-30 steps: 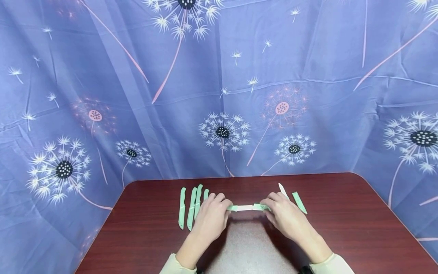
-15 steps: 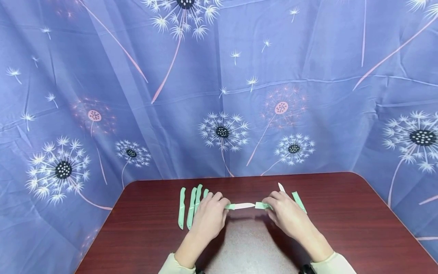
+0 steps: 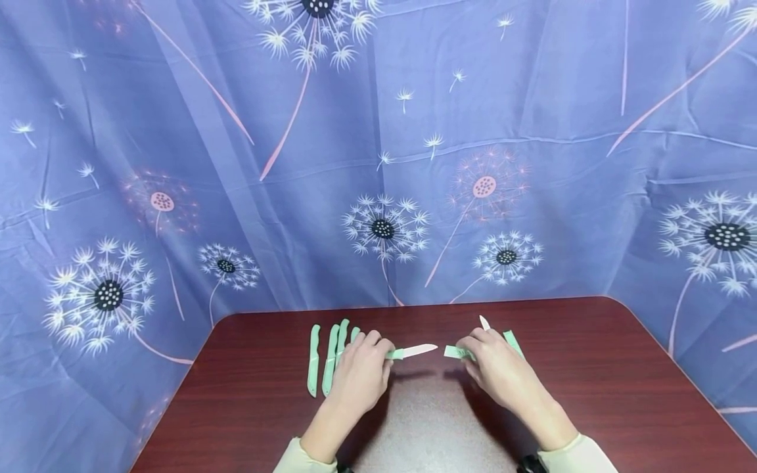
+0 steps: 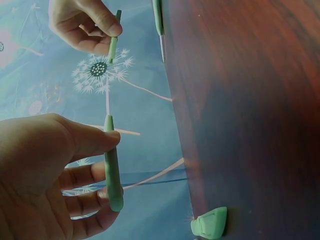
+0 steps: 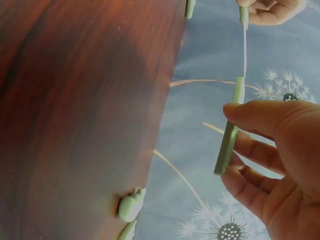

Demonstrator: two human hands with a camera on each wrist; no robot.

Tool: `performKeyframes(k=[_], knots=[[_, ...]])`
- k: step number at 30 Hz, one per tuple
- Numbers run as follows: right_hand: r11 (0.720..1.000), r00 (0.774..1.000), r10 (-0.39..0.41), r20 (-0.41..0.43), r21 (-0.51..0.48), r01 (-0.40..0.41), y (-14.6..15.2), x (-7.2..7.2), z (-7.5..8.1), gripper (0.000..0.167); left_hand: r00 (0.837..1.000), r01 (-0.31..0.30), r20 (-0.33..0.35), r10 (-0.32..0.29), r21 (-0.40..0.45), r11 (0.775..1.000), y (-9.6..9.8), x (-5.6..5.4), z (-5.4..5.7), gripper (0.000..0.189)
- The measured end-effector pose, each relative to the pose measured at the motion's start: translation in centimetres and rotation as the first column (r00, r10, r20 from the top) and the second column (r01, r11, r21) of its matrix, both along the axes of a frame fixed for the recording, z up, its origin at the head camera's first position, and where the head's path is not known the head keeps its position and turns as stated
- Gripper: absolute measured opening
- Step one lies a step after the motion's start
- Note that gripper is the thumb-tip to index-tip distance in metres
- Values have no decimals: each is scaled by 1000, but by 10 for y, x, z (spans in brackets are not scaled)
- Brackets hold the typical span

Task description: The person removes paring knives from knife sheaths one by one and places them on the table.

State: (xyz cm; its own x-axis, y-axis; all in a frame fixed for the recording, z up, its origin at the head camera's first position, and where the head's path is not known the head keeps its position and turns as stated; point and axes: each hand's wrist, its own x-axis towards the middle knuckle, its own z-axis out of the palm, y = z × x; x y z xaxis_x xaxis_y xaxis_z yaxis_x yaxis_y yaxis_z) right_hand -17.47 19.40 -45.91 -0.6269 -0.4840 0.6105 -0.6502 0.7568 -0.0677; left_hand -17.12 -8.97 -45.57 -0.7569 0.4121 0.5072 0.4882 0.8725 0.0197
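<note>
My left hand (image 3: 361, 368) pinches the mint-green handle of a small paring knife (image 4: 113, 175) between thumb and fingers. The bare white blade (image 3: 420, 350) points right and tilts slightly upward. Opposite it, my right hand (image 3: 501, 369) pinches a mint-green knife sheath (image 5: 229, 142), its mouth toward the blade. In the head view a small gap separates the blade tip from the sheath. Both pieces are held above the table. Beyond my right hand lies a second knife, of which only a white blade tip (image 3: 484, 322) shows; my hand hides the rest.
Several green knives in sheaths (image 3: 313, 361) lie side by side on the dark red wooden table (image 3: 248, 394), partly behind my left hand. Another green sheath (image 3: 512, 342) lies to the right, partly covered by my right hand. A blue dandelion-print cloth (image 3: 296, 230) hangs behind the table.
The knife blade has come out of the sheath: its tip was inside, then at the mouth, and now stands apart. The blade has tilted upward; both hands keep their grip.
</note>
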Motion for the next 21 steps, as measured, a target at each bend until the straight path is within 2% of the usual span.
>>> performKeyframes(k=[5,9,11,16,21], knots=[[999,999,-23,36,-21,24,2,1,5,29,1000,1,13,-1,28,1000,1,-1,0,16],[996,986,-65,152,-46,73,5,2,11,26,999,10,30,-13,88,996,7,-3,1,15],[992,968,-100,231,-53,115,7,2,14,23,998,7,58,-14,125,992,11,-5,2,14],[968,901,-208,381,-53,246,11,2,19,17,984,-37,175,-1,211,977,27,-10,6,13],[950,854,-238,463,-74,304,15,-3,20,13,951,-96,310,-5,308,947,46,-15,9,13]])
